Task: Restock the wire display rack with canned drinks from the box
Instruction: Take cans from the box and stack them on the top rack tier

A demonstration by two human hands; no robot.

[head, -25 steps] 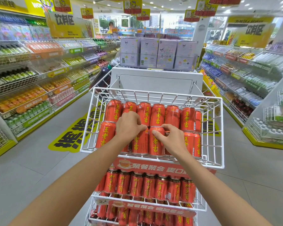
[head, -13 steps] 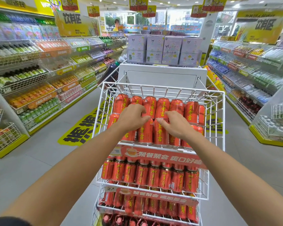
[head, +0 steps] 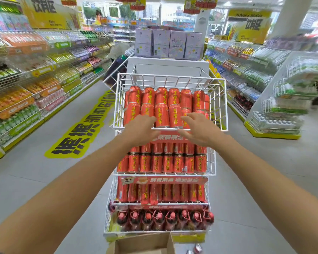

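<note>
Where the wire display rack [head: 171, 76] stands at frame centre, grey floor [head: 44, 176] runs open down both its sides. Stocked shelving [head: 26, 79] bounds it at far left, more shelving [head: 246, 70] at far right. Yellow floor decal [head: 81, 136] left of centre.

Rack: white wire, four tiers. Top tier is a basket. Its front rim crosses mid-frame just behind the two hands. Side and rear walls rise well above the load, with free room over it.

Canned drinks [head: 162, 115] in the top basket: red, yellow vertical characters, packed side to side in two rows.
- Back row: six full cans, sliver of a seventh at the right edge.
- Front row: four clear, more partly hidden behind the right hand.
- Second and third tiers: also full of red cans, fronted by red banner strips [head: 170, 180]. Count lost to blur.
- Bottom tier: about eight red-capped bottles [head: 159, 217].

Left hand [head: 140, 130] and right hand [head: 198, 130]: both just in front of the basket's front rim, apart from each other. Fingers loose and spread, holding nothing. Whether any fingertip touches wire or can, cannot tell.

Box [head: 141, 243]: brown cardboard, open, at the bottom edge of the frame just before the rack's foot. Contents not visible.

Upper centre: four pale lavender cartons [head: 178, 44] side by side on a white cabinet [head: 169, 65] behind the rack.
</note>
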